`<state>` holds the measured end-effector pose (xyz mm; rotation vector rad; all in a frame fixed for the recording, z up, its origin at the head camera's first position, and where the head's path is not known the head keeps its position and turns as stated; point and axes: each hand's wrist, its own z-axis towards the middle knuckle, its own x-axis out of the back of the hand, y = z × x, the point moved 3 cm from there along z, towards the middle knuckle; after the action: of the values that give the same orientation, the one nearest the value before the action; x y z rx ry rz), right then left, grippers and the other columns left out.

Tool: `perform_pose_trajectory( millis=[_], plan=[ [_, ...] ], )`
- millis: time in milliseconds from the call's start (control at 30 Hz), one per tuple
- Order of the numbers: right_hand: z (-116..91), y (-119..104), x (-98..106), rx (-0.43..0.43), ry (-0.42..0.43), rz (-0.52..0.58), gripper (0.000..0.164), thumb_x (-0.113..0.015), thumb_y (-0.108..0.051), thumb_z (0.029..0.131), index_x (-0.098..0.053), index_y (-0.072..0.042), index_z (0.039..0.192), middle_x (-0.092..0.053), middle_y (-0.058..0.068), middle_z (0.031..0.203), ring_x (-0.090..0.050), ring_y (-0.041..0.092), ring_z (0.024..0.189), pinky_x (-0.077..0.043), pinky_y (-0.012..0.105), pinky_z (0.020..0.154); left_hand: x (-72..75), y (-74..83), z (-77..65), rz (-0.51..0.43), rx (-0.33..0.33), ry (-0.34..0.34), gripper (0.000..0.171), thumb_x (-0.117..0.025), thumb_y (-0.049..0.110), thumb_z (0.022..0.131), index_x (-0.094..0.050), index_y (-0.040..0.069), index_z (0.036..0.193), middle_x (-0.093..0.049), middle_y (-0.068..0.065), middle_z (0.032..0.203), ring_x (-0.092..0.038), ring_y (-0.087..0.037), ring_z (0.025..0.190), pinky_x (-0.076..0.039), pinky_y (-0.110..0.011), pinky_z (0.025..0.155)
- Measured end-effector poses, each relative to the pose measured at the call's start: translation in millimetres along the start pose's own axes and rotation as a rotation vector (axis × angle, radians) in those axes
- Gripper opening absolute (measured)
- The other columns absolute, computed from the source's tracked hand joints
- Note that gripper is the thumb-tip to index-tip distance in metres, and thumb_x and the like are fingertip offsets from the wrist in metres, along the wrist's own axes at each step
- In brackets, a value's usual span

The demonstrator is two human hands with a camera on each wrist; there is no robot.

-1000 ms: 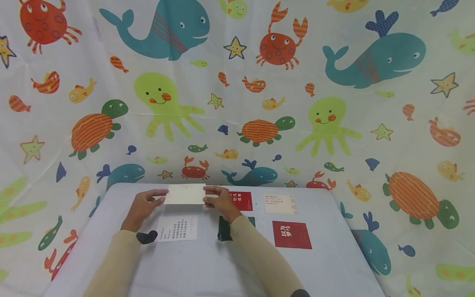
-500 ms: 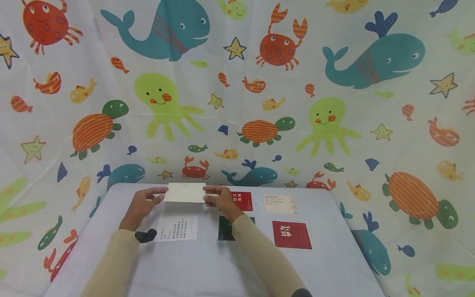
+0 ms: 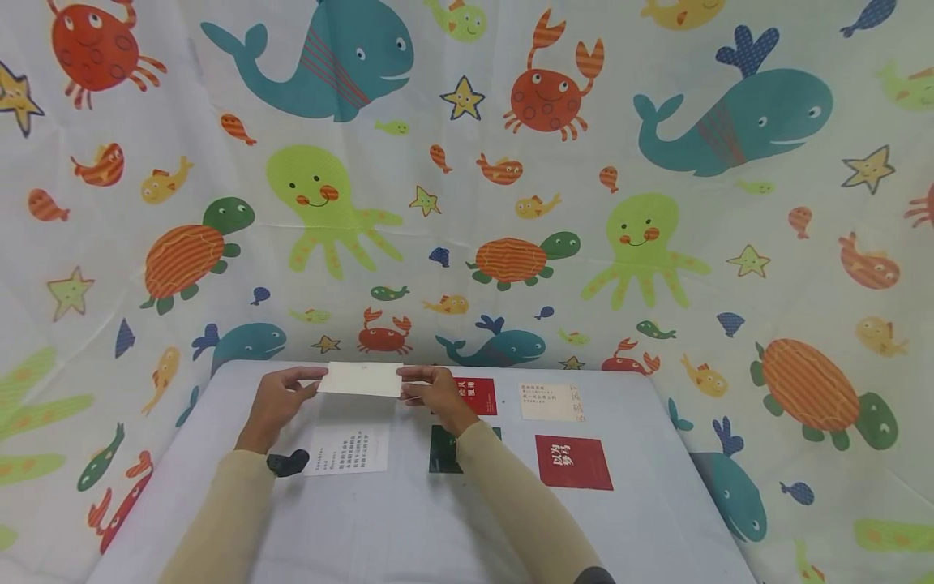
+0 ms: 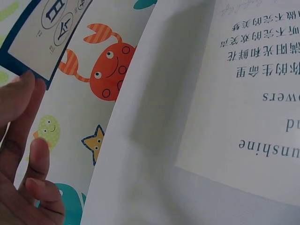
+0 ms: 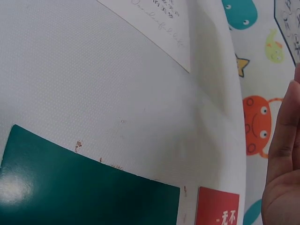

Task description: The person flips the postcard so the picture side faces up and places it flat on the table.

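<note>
A postcard [image 3: 362, 379] is held up above the far edge of the table, its plain cream side towards the head camera. My left hand [image 3: 277, 405] pinches its left edge between thumb and fingers, while my right hand [image 3: 441, 397] pinches the right edge. From the left wrist, the card's other side [image 4: 42, 35] shows a dark blue border and circled characters. Under the raised card, a white card [image 3: 346, 448] printed "Sunshine" and Chinese text lies flat on the table. A dark green card [image 3: 443, 450] lies partly hidden beneath my right forearm.
Right of the hands lie a red card [image 3: 481, 396], partly covered by my right hand, a cream card with writing [image 3: 550, 401], and another red card [image 3: 575, 462]. Behind the white-covered table [image 3: 394, 527] hangs a curtain [image 3: 452, 203] with printed sea animals.
The held postcard has tilted slightly, so its plain side looks a little narrower from above. Both hands keep their hold on its edges, and the cards on the table have not moved.
</note>
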<state>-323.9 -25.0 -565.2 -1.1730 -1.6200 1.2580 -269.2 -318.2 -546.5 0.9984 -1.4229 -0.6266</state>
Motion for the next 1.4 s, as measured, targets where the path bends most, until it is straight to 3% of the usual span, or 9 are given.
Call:
perform_pose_trajectory(
  millis=[200, 467, 567, 733, 833, 1100, 1400],
  plan=[
    [1, 0, 0, 0.026, 0.000, -0.009, 0.018, -0.075, -0.022, 0.100, -0.083, -0.025, 0.117, -0.080, 0.005, 0.118, -0.081, 0.023, 0.097, -0.062, 0.043, 0.098, 1.6, 3.4, -0.3, 0.007, 0.009, 0.028, 0.037, -0.070, 0.028, 0.103, -0.072, 0.014, 0.138, -0.061, -0.018, 0.148, -0.051, -0.030, 0.115, -0.046, -0.037, 0.086],
    [0, -4, -1, 0.027, 0.052, -0.025, 0.022, -0.078, -0.031, 0.098, -0.082, -0.021, 0.118, -0.081, -0.003, 0.113, -0.076, 0.034, 0.107, -0.062, 0.037, 0.094, 1.4, 7.0, 1.4, 0.017, 0.008, 0.038, 0.042, -0.071, 0.036, 0.103, -0.072, 0.008, 0.134, -0.061, -0.020, 0.146, -0.051, -0.032, 0.117, -0.048, -0.035, 0.084],
    [-2, -7, -4, 0.016, 0.102, -0.055, 0.019, -0.080, -0.033, 0.096, -0.083, -0.025, 0.113, -0.080, -0.005, 0.113, -0.073, 0.037, 0.114, -0.063, 0.036, 0.091, 0.1, 6.9, 1.7, 0.004, 0.016, 0.044, 0.044, -0.071, 0.036, 0.103, -0.070, 0.007, 0.136, -0.060, -0.021, 0.148, -0.052, -0.035, 0.122, -0.051, -0.040, 0.091],
    [-4, -11, -9, -0.004, 0.162, -0.085, 0.014, -0.080, -0.033, 0.096, -0.084, -0.029, 0.109, -0.079, -0.009, 0.114, -0.076, 0.022, 0.107, -0.062, 0.038, 0.094, -1.9, 6.1, 2.1, -0.045, 0.004, 0.064, 0.044, -0.070, 0.035, 0.104, -0.068, 0.007, 0.138, -0.062, -0.021, 0.146, -0.053, -0.040, 0.136, -0.047, -0.056, 0.112],
    [-5, -12, -11, -0.012, 0.181, -0.071, 0.012, -0.080, -0.031, 0.096, -0.084, -0.028, 0.107, -0.080, -0.008, 0.111, -0.078, 0.017, 0.098, -0.063, 0.040, 0.094, -2.6, 6.0, 1.6, -0.072, 0.001, 0.087, 0.042, -0.070, 0.032, 0.104, -0.067, 0.007, 0.137, -0.066, -0.022, 0.141, -0.054, -0.040, 0.140, -0.043, -0.060, 0.117],
    [-4, -12, -13, 0.008, 0.242, -0.017, 0.022, -0.082, -0.022, 0.095, -0.078, -0.024, 0.116, -0.079, -0.003, 0.103, -0.079, 0.019, 0.087, -0.064, 0.034, 0.085, -3.9, 5.3, 1.5, -0.091, -0.004, 0.106, 0.039, -0.071, 0.029, 0.103, -0.069, 0.008, 0.136, -0.068, -0.022, 0.141, -0.056, -0.041, 0.139, -0.045, -0.060, 0.117],
    [-3, -11, -14, 0.019, 0.284, -0.030, 0.028, -0.083, -0.018, 0.093, -0.081, -0.030, 0.118, -0.078, -0.004, 0.102, -0.079, 0.017, 0.087, -0.064, 0.031, 0.080, -2.7, 6.0, 2.6, -0.051, -0.022, 0.095, 0.039, -0.072, 0.028, 0.102, -0.070, 0.011, 0.137, -0.069, -0.021, 0.137, -0.052, -0.038, 0.133, -0.047, -0.052, 0.107]
  ],
)
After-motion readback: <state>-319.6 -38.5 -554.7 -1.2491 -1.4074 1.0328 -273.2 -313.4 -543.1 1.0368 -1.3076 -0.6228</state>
